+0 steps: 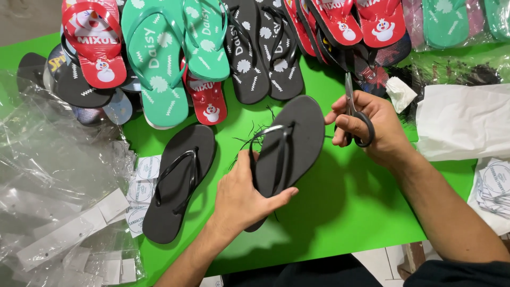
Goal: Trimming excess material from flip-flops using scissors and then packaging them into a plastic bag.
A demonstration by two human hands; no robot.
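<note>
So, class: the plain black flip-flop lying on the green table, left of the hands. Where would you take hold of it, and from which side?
Probably the black flip-flop by its strap, from above: it lies sole-down, and the strap arches clear of the footbed, leaving room for fingers underneath. Its edges sit flat against the green table.

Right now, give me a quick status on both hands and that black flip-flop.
Left hand grips black flip-flop, tilted off green table. Right hand holds scissors, blades up. Second black flip-flop lies flat alongside.

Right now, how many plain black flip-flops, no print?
2. One plain black flip-flop is held by the left hand, near the scissors in the right hand. The other flip-flop lies flat on the green table, left of it. The piles may hide more.
</note>
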